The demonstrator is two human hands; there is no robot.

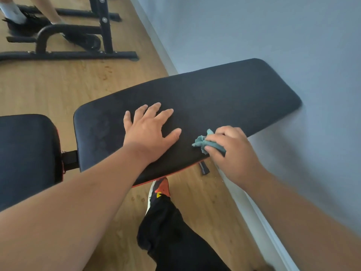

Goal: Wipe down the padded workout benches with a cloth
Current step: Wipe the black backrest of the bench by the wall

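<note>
Fingers of the left hand (150,132) lie spread and flat on the long black padded bench back (214,98), palm pressing down near its middle. The right hand (232,151) clenches round a crumpled teal cloth (203,142) at the pad's near edge; most of the cloth is buried in the fist, only a ragged end showing. A second black padded seat section (25,149) is cut off at the left edge. The bench frame is largely hidden beneath the pads. A black trouser leg (172,235) and an orange-toed shoe (161,189) stand on the wooden floor (58,85). Blurred black exercise equipment (78,36) sits beyond, by the grey wall (273,36).
</note>
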